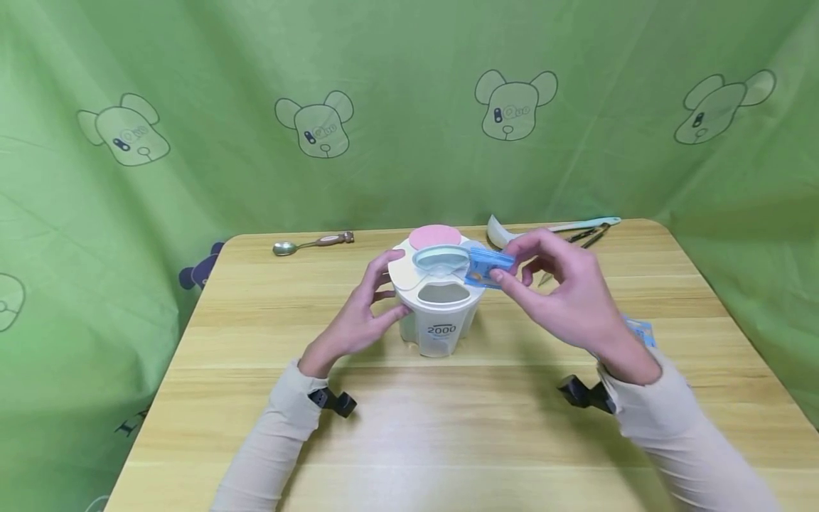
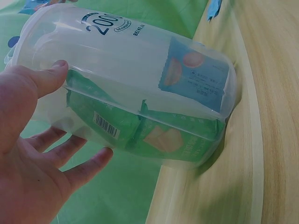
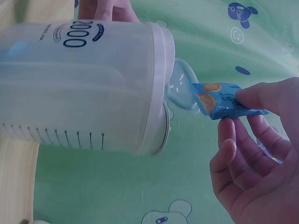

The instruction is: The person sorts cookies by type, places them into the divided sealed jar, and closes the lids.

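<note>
A translucent storage container (image 1: 438,331) marked 2000 stands upright on the table. My left hand (image 1: 348,323) holds it from the left, thumb and fingers round its upper part. On its white lid, the pale blue flap (image 3: 182,88) is raised beside an uncovered opening (image 1: 443,292); a pink cap (image 1: 435,235) covers the far side. Above the lid's right side, my right hand (image 1: 566,288) pinches a small blue biscuit packet (image 3: 224,100) between thumb and fingers. Through the wall in the left wrist view show a blue packet (image 2: 196,70) and green packets (image 2: 173,137) in a separate compartment.
A spoon (image 1: 313,242) lies at the back left of the table. At the back right are a ladle (image 1: 502,233) and a dark long-handled tool (image 1: 595,235). Another blue packet (image 1: 642,331) lies by my right wrist. Green cloth (image 1: 409,171) hangs behind the table.
</note>
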Demonstrator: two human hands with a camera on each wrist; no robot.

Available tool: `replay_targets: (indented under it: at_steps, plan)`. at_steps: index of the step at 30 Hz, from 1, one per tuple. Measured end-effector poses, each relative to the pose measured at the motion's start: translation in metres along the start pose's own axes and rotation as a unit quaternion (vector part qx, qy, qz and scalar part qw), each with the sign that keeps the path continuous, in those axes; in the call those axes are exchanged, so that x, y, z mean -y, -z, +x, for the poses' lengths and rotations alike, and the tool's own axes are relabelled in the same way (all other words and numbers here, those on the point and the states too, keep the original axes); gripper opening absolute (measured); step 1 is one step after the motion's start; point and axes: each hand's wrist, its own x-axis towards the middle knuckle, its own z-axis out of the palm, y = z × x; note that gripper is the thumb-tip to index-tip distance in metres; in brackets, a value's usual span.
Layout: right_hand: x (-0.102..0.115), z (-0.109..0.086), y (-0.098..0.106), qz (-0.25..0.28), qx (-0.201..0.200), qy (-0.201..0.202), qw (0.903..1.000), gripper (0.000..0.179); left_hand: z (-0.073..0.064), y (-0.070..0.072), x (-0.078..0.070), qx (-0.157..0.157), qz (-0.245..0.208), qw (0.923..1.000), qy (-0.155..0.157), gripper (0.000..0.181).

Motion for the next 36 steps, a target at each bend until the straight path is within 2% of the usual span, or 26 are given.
replay_targets:
  at_steps: [5,11,17,24,36]
  plan:
    - [0.0,0.003,-0.009,0.0,0.005,0.017,0.9998,0.027,0.001,0.0,0.0,0.0,0.0,1.0,0.0,0.093]
    - [-0.001,0.004,-0.019,-0.001,0.014,0.016,0.9998,0.033,0.002,0.0,0.001,0.001,0.002,1.0,0.001,0.093]
    - [-0.008,0.004,-0.026,-0.019,0.029,0.024,0.9991,0.025,0.002,0.0,-0.001,-0.001,0.005,1.0,-0.001,0.093]
    - [-0.01,0.002,-0.024,-0.056,0.033,0.016,0.9977,0.021,0.002,-0.001,-0.001,-0.002,0.0,1.0,0.001,0.092]
    - [-0.013,0.0,-0.018,-0.069,0.026,0.006,0.9972,0.019,0.001,0.0,0.0,-0.002,0.001,1.0,-0.001,0.094]
